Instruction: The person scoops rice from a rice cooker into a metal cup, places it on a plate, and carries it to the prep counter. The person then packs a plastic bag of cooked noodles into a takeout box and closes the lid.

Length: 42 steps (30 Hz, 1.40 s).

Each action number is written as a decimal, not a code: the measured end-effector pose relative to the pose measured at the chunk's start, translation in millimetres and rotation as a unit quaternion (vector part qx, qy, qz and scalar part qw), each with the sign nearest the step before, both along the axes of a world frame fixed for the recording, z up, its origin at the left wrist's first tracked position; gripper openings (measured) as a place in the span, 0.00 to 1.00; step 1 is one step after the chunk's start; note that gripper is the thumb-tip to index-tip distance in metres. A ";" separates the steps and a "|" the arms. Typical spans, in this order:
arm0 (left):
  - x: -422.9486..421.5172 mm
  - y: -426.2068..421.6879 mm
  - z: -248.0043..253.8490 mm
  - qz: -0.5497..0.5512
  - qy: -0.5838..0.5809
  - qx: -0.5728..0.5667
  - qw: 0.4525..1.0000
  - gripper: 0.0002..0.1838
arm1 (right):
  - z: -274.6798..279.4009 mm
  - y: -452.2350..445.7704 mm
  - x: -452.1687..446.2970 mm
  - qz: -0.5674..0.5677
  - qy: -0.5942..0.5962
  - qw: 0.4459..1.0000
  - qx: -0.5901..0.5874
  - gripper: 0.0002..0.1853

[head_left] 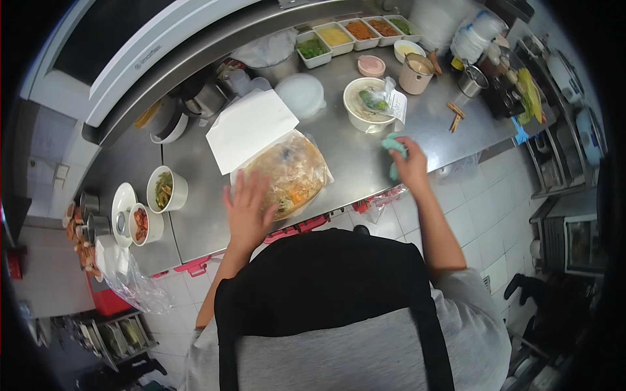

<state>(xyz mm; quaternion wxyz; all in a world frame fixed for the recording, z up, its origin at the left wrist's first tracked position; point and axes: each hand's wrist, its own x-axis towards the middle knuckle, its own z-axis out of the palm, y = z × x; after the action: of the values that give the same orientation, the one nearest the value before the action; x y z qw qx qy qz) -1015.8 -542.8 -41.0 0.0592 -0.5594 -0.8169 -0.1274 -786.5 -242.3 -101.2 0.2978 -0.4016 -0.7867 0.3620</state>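
My left hand [246, 205], fingers spread, is at the left side of an open white box [251, 127] whose lid stands tilted back. Inside the box is a clear plastic bag of food [293, 171] with orange and pale shreds showing through. Whether the hand touches the bag or only hovers, I cannot tell. My right hand [412, 163] grips a green cloth [395, 144] near the counter's front edge. Just beyond it stands a white round tub [358, 120] with a small bag of greens [373, 99] and a paper slip [397, 107] on top.
Trays of toppings [336, 40] line the back of the steel counter [342, 169]. A round translucent lid [300, 93] and a beige pot [416, 75] stand nearer. To the left are bowls of green vegetables [164, 189] and red food [140, 223]. Wooden clips [457, 116] lie at right.
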 end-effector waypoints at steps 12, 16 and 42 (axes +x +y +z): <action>-6.8 71.6 -2.7 -0.106 0.029 -0.091 0.990 0.24 | 6.6 -64.1 -110.4 0.218 0.085 0.972 0.039 0.18; -6.2 70.4 -2.9 -0.102 0.018 -0.075 0.992 0.24 | -6.9 -45.3 -139.5 0.257 0.043 0.959 0.116 0.15; -9.7 78.8 -1.3 -0.088 0.014 -0.103 0.991 0.22 | 25.9 -29.3 -153.6 0.197 0.105 0.974 0.026 0.11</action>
<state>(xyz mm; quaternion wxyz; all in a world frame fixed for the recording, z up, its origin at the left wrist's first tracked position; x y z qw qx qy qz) -1025.5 -464.1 -42.3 0.0010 -0.6340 -0.7723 -0.0398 -940.1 -271.6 -75.3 0.3113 -0.1905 -0.8240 0.4333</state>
